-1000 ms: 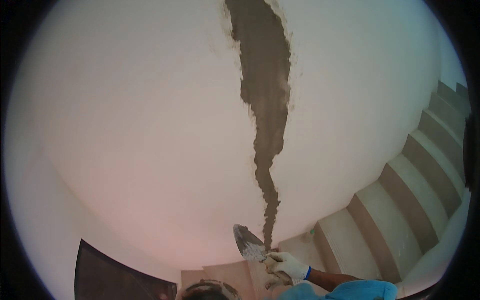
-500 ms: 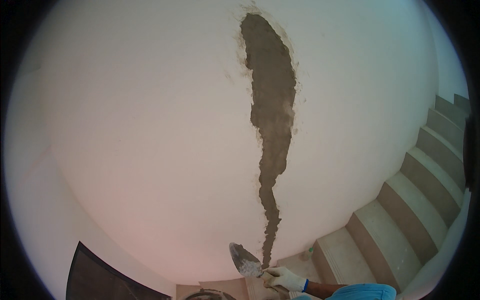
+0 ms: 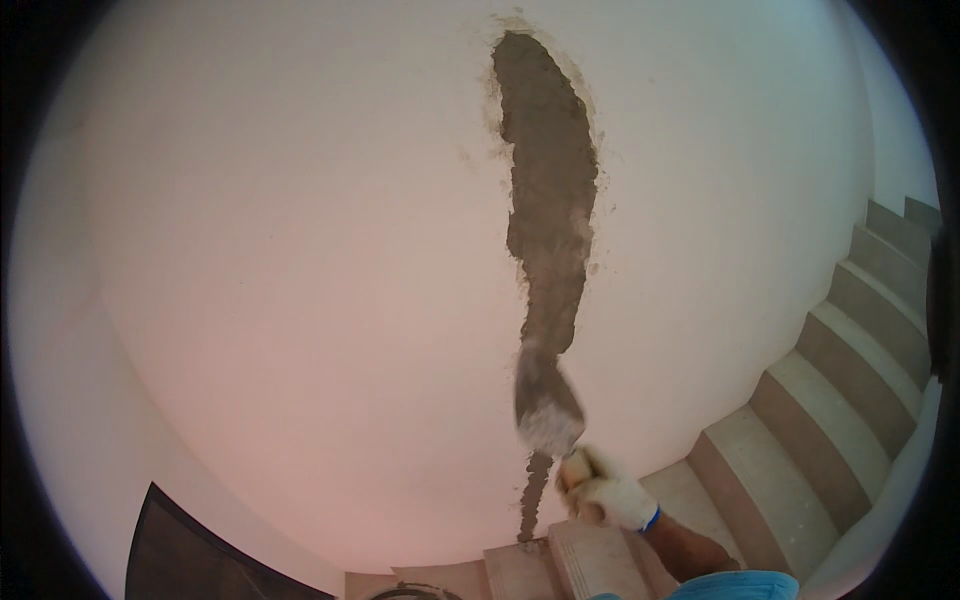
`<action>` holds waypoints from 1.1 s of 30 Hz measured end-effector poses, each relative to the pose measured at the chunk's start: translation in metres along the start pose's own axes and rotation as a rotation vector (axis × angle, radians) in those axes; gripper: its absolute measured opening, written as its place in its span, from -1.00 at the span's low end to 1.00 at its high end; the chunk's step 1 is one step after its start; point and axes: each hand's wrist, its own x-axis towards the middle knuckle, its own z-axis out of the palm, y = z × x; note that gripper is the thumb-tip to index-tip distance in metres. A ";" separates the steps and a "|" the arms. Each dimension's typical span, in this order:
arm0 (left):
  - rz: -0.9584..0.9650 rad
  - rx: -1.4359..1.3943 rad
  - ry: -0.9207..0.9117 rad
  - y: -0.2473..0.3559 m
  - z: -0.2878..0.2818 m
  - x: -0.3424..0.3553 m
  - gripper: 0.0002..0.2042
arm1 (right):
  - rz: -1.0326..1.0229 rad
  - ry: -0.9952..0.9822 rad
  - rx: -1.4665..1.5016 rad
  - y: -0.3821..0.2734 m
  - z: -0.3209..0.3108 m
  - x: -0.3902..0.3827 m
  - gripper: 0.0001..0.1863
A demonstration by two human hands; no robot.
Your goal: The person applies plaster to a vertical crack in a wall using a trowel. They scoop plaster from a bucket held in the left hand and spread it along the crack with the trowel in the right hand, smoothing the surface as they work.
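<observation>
My right hand [image 3: 607,496], in a white work glove with a blue cuff, is closed round the handle of a trowel [image 3: 548,412]. The blade points up and carries grey mortar; motion blurs it a little. It lies over the narrow lower part of a long grey mortar strip [image 3: 548,190] on the white wall [image 3: 330,250]; whether it touches the surface I cannot tell. The strip is broad and rough-edged at the top and tapers downward to the stairs. My left hand is out of the picture.
Stone stairs [image 3: 790,455] climb along the wall to the right, with lower steps [image 3: 515,570] at the bottom. The curved rim of a round container [image 3: 412,592] shows at the lower edge. A dark panel [image 3: 205,550] with a black border stands at lower left.
My right hand has risen and moved right, lifting the trowel from beside the strip's bottom end to over its narrow part. The blade has swung more upright.
</observation>
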 end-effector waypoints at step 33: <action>0.289 0.004 0.093 -0.112 -0.014 0.070 -0.34 | -0.978 0.634 -0.927 -0.211 -0.046 0.108 -0.50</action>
